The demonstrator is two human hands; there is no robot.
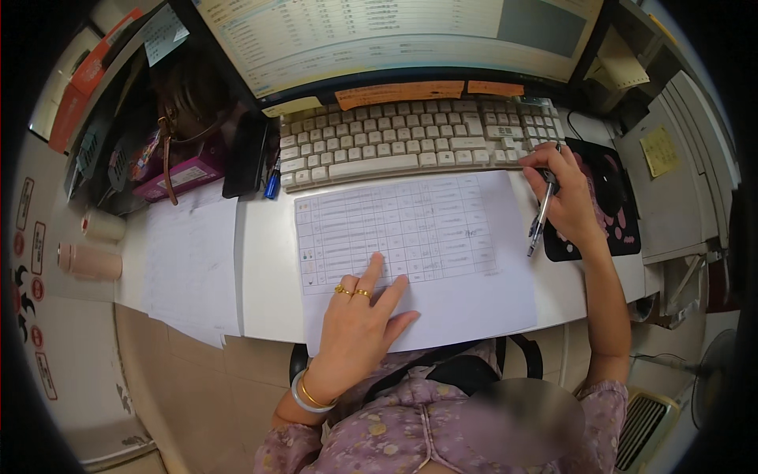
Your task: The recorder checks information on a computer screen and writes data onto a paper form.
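Note:
A printed sheet with a table [442, 237] lies on the white desk [264, 261] in front of a pale keyboard [410, 142]. My left hand [359, 316], with two gold rings and bracelets on the wrist, rests flat on the sheet's lower left part, fingers spread. My right hand [564, 193] is at the sheet's right edge, beside the keyboard's number pad, and holds a dark pen [542, 213] pointing down toward the desk.
A monitor [395, 35] stands behind the keyboard, with orange and yellow notes below it. More papers [193, 261] lie at the left. A dark mouse pad [604, 201] and a grey machine [671, 182] sit at the right; a brown bag [189, 118], pink box and phone are at the back left.

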